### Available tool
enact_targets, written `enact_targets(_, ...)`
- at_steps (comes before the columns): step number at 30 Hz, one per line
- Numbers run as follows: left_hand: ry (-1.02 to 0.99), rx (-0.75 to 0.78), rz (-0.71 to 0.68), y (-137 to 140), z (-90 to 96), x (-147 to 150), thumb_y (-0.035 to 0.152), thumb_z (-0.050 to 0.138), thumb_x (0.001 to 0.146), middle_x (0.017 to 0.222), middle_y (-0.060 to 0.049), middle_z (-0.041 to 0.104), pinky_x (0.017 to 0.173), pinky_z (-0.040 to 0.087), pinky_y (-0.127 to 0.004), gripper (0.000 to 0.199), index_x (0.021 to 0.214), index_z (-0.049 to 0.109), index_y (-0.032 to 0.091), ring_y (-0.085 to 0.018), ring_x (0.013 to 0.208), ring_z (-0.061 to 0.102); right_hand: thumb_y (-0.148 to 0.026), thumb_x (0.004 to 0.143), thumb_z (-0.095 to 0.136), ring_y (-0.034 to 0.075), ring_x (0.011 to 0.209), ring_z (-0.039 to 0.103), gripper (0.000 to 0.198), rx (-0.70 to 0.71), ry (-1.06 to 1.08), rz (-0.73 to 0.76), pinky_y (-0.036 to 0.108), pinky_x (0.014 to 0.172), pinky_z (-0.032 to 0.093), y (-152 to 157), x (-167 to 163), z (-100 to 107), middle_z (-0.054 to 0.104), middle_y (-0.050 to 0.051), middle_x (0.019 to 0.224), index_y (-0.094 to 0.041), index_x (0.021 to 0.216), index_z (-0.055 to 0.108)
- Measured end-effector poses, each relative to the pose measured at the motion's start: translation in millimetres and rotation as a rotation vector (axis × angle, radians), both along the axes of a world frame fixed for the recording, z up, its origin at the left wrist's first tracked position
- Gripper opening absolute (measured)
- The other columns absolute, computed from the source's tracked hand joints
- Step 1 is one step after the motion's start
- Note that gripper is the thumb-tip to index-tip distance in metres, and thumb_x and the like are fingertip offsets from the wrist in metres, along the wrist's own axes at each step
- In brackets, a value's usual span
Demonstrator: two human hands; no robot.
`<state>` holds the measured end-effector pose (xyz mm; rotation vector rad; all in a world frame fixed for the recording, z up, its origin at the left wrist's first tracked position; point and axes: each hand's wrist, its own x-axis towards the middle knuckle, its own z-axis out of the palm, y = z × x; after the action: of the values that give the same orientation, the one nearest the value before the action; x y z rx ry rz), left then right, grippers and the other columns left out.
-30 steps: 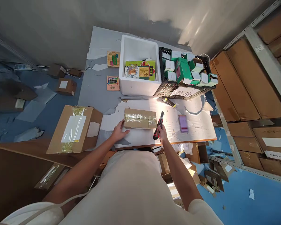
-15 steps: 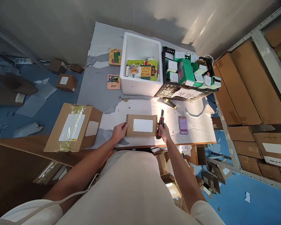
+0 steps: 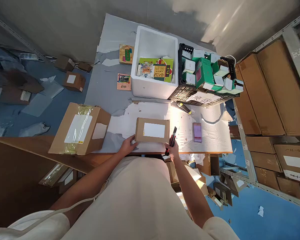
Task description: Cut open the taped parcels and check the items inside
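Observation:
A small cardboard box (image 3: 140,130) with a white label (image 3: 154,130) lies flat near the table's front edge. My left hand (image 3: 127,146) is at its lower left corner, thumb and fingers on either side of that corner. In my right hand (image 3: 173,150) is a red and black utility knife (image 3: 172,140), its tip pointing up and away from me. This hand is just beside the box's lower right corner. To the right of the knife lies a phone (image 3: 197,132) with a purplish screen.
A larger taped carton (image 3: 100,115) stands at the left. Behind are a white foam box (image 3: 152,91) holding booklets and a black crate (image 3: 182,95) of green and white boxes. A yellow and black cutter (image 3: 184,108) lies before the crate. Shelves of cartons (image 3: 285,90) rise at right.
My right hand has drawn the utility knife toward me, down the box's right side, and the knife leans more. My left hand has slid from the box's left edge to its lower corner.

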<state>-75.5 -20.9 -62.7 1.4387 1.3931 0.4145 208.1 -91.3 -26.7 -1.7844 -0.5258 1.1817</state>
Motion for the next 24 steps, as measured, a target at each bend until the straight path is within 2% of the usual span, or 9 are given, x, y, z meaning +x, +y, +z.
enact_targets(3,-0.029,0.038,0.039,1,8.2,3,0.046,0.057,0.074,0.112,-0.009,0.068,0.09,0.052,-0.045,0.059,0.124,0.057,0.016,-0.026,0.099,0.064,-0.038,0.054,0.076,0.011,0.056,0.05,0.052,0.019,0.004,-0.013,0.025,0.053,0.043,9,-5,6,0.058,-0.004,0.067,-0.017,0.096,0.055)
enact_targets(8,0.0,0.184,0.113,11,38.6,6,0.052,0.055,0.078,0.092,-0.007,0.065,0.079,0.053,-0.037,0.046,0.106,0.067,0.017,-0.021,0.084,0.062,-0.047,0.062,0.07,0.01,0.053,0.047,0.041,0.09,-0.162,0.035,0.024,0.053,0.041,30,9,36,0.054,-0.005,0.064,-0.018,0.087,0.055)
enact_targets(11,0.1,0.23,0.088,24,54.9,16,0.051,0.062,0.073,0.076,-0.003,0.055,0.069,0.052,-0.032,0.041,0.096,0.068,0.018,-0.018,0.073,0.057,-0.051,0.065,0.065,0.012,0.056,0.049,0.038,0.02,-0.385,0.109,0.025,0.055,0.041,53,19,50,0.056,-0.003,0.065,-0.019,0.083,0.055)
enact_targets(13,0.144,0.244,0.058,29,59.7,25,0.049,0.064,0.072,0.073,-0.002,0.051,0.068,0.051,-0.032,0.037,0.091,0.068,0.018,-0.017,0.07,0.055,-0.052,0.068,0.062,0.014,0.059,0.05,0.035,-0.047,-0.535,0.184,0.025,0.056,0.04,66,24,54,0.056,-0.003,0.064,-0.02,0.081,0.056)
enact_targets(15,0.15,0.245,0.061,30,59.1,33,0.048,0.064,0.075,0.079,-0.003,0.053,0.072,0.051,-0.033,0.039,0.097,0.067,0.017,-0.017,0.073,0.057,-0.052,0.07,0.059,0.015,0.061,0.05,0.034,-0.084,-0.617,0.232,0.026,0.058,0.04,73,26,54,0.056,-0.003,0.064,-0.02,0.081,0.055)
enact_targets(18,0.135,0.302,0.14,22,52.0,39,0.047,0.064,0.077,0.101,-0.01,0.057,0.079,0.052,-0.036,0.055,0.122,0.056,0.016,-0.022,0.09,0.06,-0.054,0.073,0.055,0.016,0.063,0.05,0.035,-0.087,-0.641,0.292,0.026,0.06,0.041,71,28,53,0.056,-0.002,0.067,-0.02,0.084,0.055)
enact_targets(21,0.184,0.51,0.172,9,45.8,37,0.046,0.062,0.08,0.119,-0.015,0.055,0.092,0.049,-0.042,0.058,0.129,0.05,0.015,-0.027,0.112,0.054,-0.051,0.078,0.052,0.017,0.067,0.051,0.037,-0.038,-0.717,0.356,0.029,0.063,0.044,66,33,58,0.057,0.001,0.074,-0.018,0.094,0.055)
enact_targets(22,0.199,0.605,0.121,6,45.0,37,0.044,0.061,0.082,0.12,-0.016,0.056,0.096,0.046,-0.044,0.053,0.127,0.051,0.016,-0.028,0.115,0.052,-0.047,0.08,0.05,0.017,0.069,0.051,0.037,0.005,-0.763,0.385,0.03,0.066,0.045,66,35,63,0.058,0.003,0.079,-0.016,0.1,0.054)
enact_targets(24,0.199,0.79,-0.087,2,44.8,36,0.039,0.058,0.086,0.122,-0.014,0.059,0.102,0.042,-0.045,0.042,0.123,0.055,0.019,-0.027,0.121,0.051,-0.037,0.084,0.044,0.019,0.079,0.054,0.04,0.132,-0.848,0.528,0.033,0.073,0.047,70,37,77,0.059,0.008,0.094,-0.014,0.117,0.049)
